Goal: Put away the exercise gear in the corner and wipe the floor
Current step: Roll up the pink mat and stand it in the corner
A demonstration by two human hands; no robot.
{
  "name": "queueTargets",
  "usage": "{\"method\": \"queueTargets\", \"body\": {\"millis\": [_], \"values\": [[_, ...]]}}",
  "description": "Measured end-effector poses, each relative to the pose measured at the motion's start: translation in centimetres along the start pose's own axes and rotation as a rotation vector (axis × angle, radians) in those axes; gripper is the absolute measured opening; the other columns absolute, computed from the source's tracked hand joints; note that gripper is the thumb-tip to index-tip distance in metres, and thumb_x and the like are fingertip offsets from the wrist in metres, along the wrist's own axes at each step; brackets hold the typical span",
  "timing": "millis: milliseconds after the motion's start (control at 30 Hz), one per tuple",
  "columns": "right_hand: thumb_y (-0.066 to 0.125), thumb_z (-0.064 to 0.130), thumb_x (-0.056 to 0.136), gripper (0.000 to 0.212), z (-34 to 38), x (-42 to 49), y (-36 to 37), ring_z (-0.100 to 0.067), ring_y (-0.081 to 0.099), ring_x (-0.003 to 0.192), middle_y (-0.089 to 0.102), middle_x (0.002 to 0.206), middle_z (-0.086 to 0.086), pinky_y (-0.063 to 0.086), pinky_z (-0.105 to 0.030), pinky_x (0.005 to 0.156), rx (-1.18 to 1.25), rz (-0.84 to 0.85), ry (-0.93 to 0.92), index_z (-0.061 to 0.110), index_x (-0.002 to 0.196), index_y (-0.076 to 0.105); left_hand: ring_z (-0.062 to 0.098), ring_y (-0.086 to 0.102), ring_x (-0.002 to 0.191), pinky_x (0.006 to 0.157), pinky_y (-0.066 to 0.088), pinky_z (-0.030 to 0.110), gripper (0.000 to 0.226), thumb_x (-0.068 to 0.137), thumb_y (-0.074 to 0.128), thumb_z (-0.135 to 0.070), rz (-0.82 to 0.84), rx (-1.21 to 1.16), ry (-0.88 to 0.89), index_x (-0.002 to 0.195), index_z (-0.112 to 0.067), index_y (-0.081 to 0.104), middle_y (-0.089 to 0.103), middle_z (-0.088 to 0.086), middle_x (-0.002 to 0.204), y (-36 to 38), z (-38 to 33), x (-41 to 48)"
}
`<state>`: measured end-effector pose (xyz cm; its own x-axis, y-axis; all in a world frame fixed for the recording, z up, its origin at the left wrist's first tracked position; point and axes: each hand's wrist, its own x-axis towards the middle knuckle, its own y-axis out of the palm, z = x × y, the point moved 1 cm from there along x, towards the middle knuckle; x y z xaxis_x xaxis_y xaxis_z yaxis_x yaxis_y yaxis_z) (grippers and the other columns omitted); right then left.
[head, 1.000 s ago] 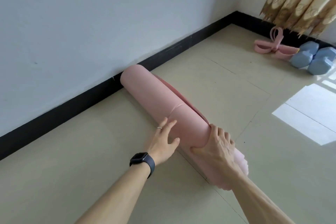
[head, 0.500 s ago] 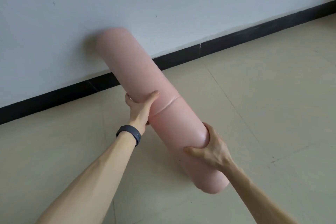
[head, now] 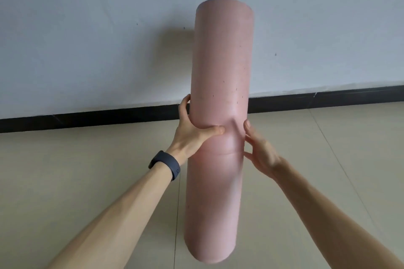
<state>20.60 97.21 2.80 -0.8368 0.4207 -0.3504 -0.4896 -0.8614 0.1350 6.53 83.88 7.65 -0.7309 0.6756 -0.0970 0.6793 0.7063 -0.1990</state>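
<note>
Rolled pink mat [head: 220, 85] held upright, clear of the floor [head: 87, 170], in front of the wall [head: 87, 39] and its black skirting [head: 98, 116]. Left hand [head: 192, 132] wraps the mat's mid-section, thumb pressed across the front. Right hand [head: 259, 150] rests against the mat's right side, fingers loosely spread. Dark band [head: 167, 165] on left wrist.

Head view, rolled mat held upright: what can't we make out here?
- Far side of the pink mat: hidden by the roll itself, so the loose edge is not visible.
- Left hand fingers: wrapped behind the mat, only the thumb shows.
- Right hand grip: fingers touch the mat's side, but the palm contact is hidden.
- Mat's bottom end: blurred; contact with the floor unclear.
- Corner and other gear: outside the frame.
</note>
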Motion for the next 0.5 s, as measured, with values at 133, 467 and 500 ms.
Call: {"method": "queueTargets", "body": {"millis": [133, 467, 500], "values": [[0.073, 0.077, 0.061, 0.103, 5.3, 1.7, 2.7, -0.010, 0.063, 0.116, 0.057, 0.138, 0.012, 0.052, -0.041, 0.097, -0.004, 0.021, -0.142, 0.033, 0.144, 0.034, 0.012, 0.064, 0.112, 0.099, 0.052, 0.045, 0.115, 0.057, 0.093, -0.027, -0.025, -0.018, 0.082, 0.139, -0.058, 0.018, 0.061, -0.013, 0.127, -3.4, -2.3, 0.0], [0.069, 0.006, 0.086, 0.042, 16.5, 1.6, 9.0, -0.023, 0.067, 0.112, 0.070, 0.121, -0.003, 0.055, -0.036, 0.090, -0.084, 0.233, -0.445, 0.024, 0.122, 0.060, 0.010, 0.056, 0.124, 0.099, 0.051, 0.043, 0.124, 0.055, 0.090, -0.023, -0.032, -0.059, 0.326, 0.143, -0.057, 0.010, 0.051, -0.012, 0.140, -10.3, -7.3, 1.8], [0.071, 0.004, 0.083, 0.046, 16.7, 1.7, 9.4, -0.024, 0.066, 0.113, 0.070, 0.122, -0.004, 0.054, -0.040, 0.092, -0.097, 0.224, -0.465, 0.025, 0.122, 0.059, 0.009, 0.054, 0.126, 0.100, 0.050, 0.041, 0.126, 0.054, 0.090, -0.023, -0.001, -0.056, 0.320, 0.144, -0.056, 0.008, 0.048, -0.014, 0.142, -10.8, -7.4, 1.9]]}}
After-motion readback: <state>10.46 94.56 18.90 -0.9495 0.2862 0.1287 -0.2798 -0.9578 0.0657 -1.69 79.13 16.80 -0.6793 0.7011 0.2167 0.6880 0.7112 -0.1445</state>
